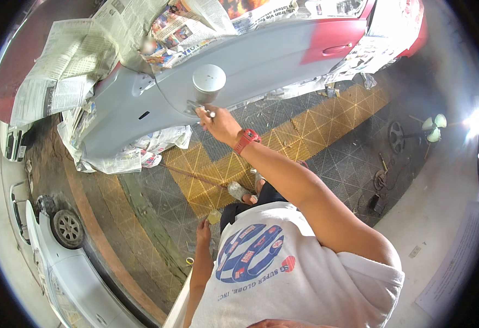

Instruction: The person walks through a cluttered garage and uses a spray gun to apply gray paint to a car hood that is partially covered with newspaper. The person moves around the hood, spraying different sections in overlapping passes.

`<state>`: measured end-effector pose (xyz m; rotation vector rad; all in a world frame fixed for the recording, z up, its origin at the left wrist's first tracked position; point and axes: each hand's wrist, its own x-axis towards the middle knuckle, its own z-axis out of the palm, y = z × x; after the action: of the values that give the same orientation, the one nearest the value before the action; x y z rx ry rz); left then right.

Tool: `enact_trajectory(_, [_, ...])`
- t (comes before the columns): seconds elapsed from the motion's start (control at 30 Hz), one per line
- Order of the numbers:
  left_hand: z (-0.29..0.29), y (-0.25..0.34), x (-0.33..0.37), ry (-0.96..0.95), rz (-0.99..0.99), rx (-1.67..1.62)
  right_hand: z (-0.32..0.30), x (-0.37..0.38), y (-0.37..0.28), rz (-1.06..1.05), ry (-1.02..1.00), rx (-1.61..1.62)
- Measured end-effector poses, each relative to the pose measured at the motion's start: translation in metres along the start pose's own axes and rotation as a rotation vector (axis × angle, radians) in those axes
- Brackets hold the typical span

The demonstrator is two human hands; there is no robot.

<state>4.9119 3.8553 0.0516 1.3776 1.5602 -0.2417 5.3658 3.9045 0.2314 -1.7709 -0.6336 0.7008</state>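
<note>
My right hand (212, 118), a red watch on its wrist, is wrapped round the handle of a spray gun (194, 104). A round whitish cup (209, 79) sits on top of the gun. The gun is held out close to a car's grey-coated side panel (176, 90), apparently without touching it. My left hand (204, 229) hangs low by my hip. Its fingers look closed on a small pale-yellow piece (214, 216), whose kind I cannot make out.
Newspaper sheets (75, 60) mask the car's windows and edges, around a red door part (332, 46). Yellow and grey grid tiles (294, 128) cover the floor. A small fan (435, 128) and a bright lamp (478, 118) stand right. A silver car (81, 279) is lower left.
</note>
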Motion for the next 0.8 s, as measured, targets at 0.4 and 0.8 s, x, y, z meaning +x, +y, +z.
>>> enact_trajectory(0.4, [0.02,-0.041,0.026,-0.029,0.017,0.0,-0.167,0.011,0.036,0.088,0.344,-0.02])
enact_trajectory(0.8, [0.007,-0.015,0.033,0.027,0.032,-0.014,-0.345,0.015,0.075,0.053,0.723,0.002])
